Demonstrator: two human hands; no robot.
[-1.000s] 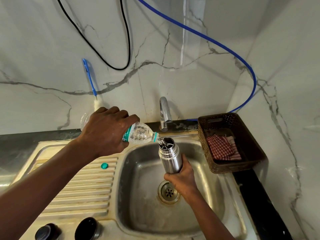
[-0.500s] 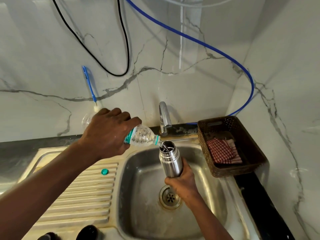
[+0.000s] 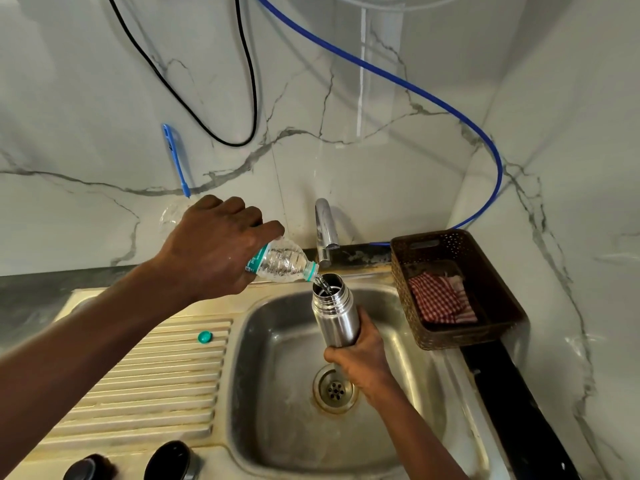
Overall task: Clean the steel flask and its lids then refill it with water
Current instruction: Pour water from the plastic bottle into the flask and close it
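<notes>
right hand (image 3: 360,358) wraps the lower body of the steel flask (image 3: 335,313) over the sink (image 3: 433,393); left hand (image 3: 214,251) grips the tilted plastic bottle (image 3: 282,261). smooth, wet steel likely slippery, growing heavier; hold mid-body.

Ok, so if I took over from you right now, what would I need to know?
Left hand grips the tilted plastic water bottle, pouring water into the steel flask.
Right hand holds the flask upright over the sink.
The green bottle cap lies on the drainboard. A dark lid and a second dark lid sit at the front edge.
Done: flask open, refill under way; how full, I cannot tell.
Left: finish pouring, then close the flask.
</notes>
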